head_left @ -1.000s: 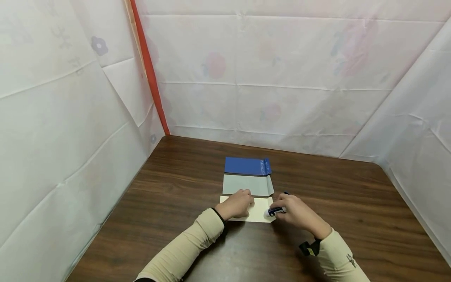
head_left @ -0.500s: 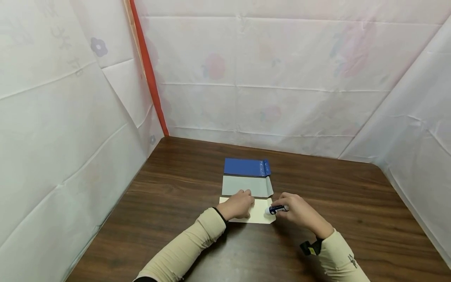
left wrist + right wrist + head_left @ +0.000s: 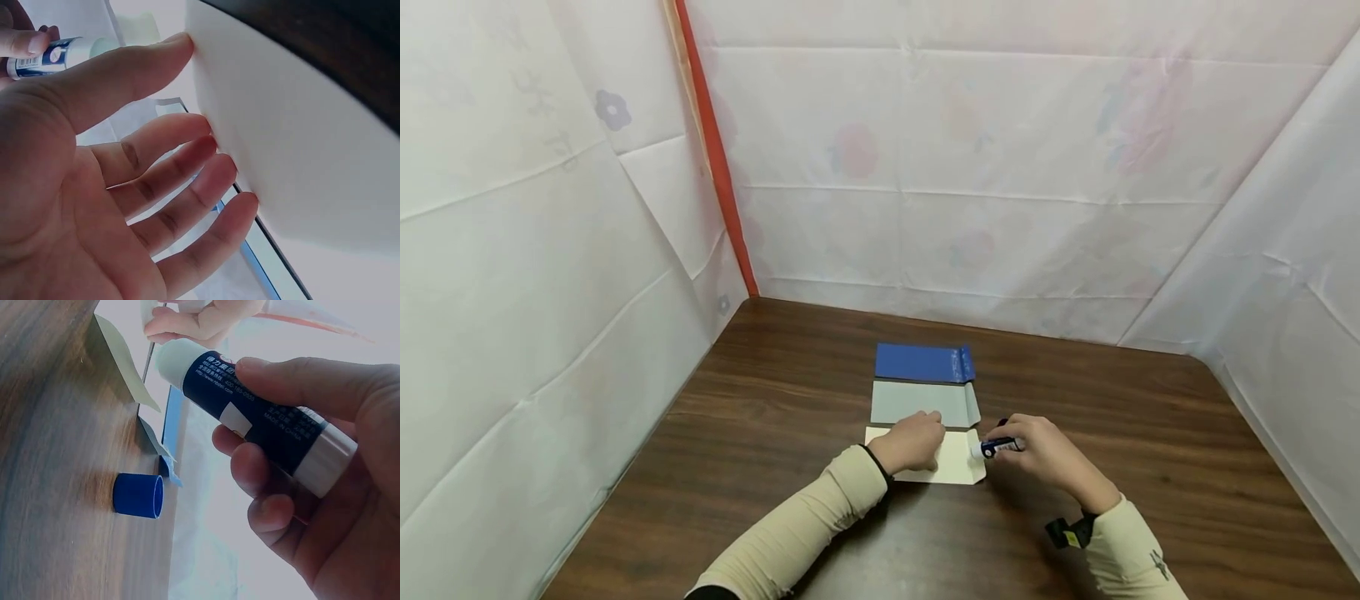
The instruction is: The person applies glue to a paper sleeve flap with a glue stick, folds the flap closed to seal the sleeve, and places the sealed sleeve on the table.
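My right hand [image 3: 1047, 457] grips a dark blue glue stick [image 3: 256, 412], its thumb and fingers curled round the barrel. The white glue end points left, close over the flap side of a cream envelope [image 3: 955, 460]. On that same envelope rest the fingertips of my left hand [image 3: 144, 169], thumb and fingers loosely bent with nothing held between them. Behind it lie a pale grey-green envelope [image 3: 917, 403] and a blue envelope [image 3: 916, 362], both with flaps folded out to the right. White smears show near the blue one's flap.
A blue cap [image 3: 137, 495] sits on the dark wooden table [image 3: 775, 400] just past my right hand, mostly hidden in the head view. White printed sheeting [image 3: 985, 167] walls in the table at the back and sides, with a red strip [image 3: 715, 150] in the left corner.
The glue stick has shifted slightly right over the cream envelope, toward its flap edge. My left hand stays nearly in place on the paper. The head view has tipped up slightly.
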Action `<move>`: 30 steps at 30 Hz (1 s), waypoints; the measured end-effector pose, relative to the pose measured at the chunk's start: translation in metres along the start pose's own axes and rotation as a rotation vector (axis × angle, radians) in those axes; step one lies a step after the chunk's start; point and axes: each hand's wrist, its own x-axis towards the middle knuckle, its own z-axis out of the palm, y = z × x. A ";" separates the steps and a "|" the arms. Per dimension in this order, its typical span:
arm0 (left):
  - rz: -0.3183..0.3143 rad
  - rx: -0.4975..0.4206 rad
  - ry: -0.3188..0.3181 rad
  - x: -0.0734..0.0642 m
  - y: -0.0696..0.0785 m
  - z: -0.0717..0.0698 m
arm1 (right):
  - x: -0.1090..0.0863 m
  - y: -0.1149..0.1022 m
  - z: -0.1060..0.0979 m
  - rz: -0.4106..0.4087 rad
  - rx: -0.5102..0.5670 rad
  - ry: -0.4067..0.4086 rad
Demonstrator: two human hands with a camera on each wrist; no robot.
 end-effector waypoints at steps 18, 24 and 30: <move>-0.036 -0.022 -0.016 0.004 0.003 0.001 | -0.006 0.007 -0.007 0.053 0.009 0.050; -0.026 -0.021 -0.027 0.006 0.002 0.002 | -0.008 0.008 -0.010 0.067 0.003 0.045; -0.007 -0.030 -0.020 0.011 -0.001 0.000 | -0.009 0.008 -0.014 0.083 0.000 0.041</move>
